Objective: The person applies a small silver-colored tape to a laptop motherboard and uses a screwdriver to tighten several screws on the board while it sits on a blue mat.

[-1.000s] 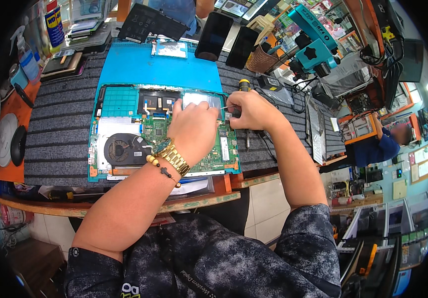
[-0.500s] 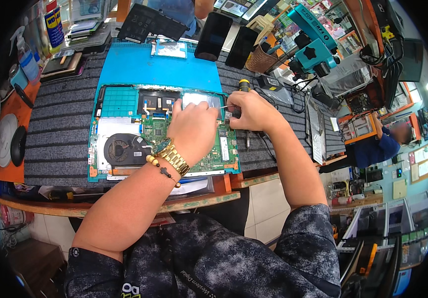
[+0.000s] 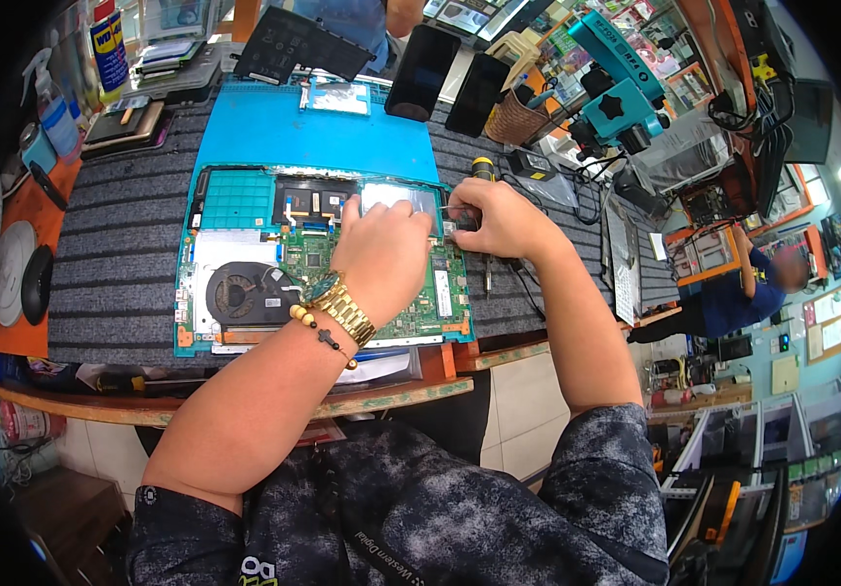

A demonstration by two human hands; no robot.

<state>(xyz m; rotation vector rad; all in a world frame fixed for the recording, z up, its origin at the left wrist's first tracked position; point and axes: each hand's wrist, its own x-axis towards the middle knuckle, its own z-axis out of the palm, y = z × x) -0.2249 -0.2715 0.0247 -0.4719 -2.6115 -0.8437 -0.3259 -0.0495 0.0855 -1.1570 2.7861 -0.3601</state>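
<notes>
An opened teal laptop base (image 3: 233,195) lies crosswise on the bench, with a fan (image 3: 245,291), green circuit board (image 3: 313,256) and silver plate (image 3: 391,195). My left hand (image 3: 386,259), wearing a gold watch, rests over the board, its bent fingers slightly apart at the silver plate's lower edge. My right hand (image 3: 504,225) is closed in a pinch on a thin tool at the base's right edge; its tip is too small to make out. A yellow-and-black screwdriver handle (image 3: 482,168) stands just beyond that hand.
A blue mat (image 3: 313,142) bears a small silver part; a black battery (image 3: 298,49), two phones (image 3: 420,68) and a teal microscope (image 3: 616,98) are behind. Spray containers (image 3: 57,127) stand left. Cables and a keyboard (image 3: 621,264) lie right; a co-worker (image 3: 743,298) is farther right.
My hands and the laptop base look nearly still, with only a very slight shift. The co-worker at the right has shifted posture a little, with an arm now showing lower.
</notes>
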